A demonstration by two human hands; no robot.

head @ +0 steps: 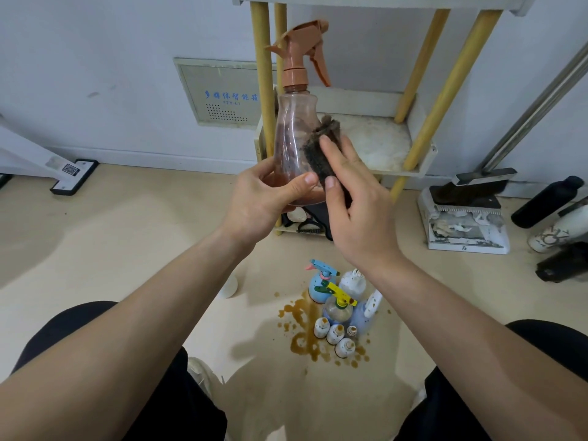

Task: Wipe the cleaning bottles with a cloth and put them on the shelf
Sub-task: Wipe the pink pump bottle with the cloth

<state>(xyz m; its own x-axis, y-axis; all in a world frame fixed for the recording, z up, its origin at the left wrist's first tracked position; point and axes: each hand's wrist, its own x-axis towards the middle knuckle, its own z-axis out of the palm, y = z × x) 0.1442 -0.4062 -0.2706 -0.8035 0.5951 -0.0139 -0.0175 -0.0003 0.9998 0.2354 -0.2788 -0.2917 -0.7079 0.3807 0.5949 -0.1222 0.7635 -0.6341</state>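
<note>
Head view: our left hand (261,192) grips the spray bottle (294,132) low, upright before the shelf (416,160); our right hand (353,202) clasps the cloth (321,148) against its side. Hazard, we judge: hard wiping twists it loose onto the floor bottles (337,310).

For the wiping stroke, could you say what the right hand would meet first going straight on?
The right hand holds the cloth against the spray bottle; straight on, that bottle's side comes first, probably.
</note>
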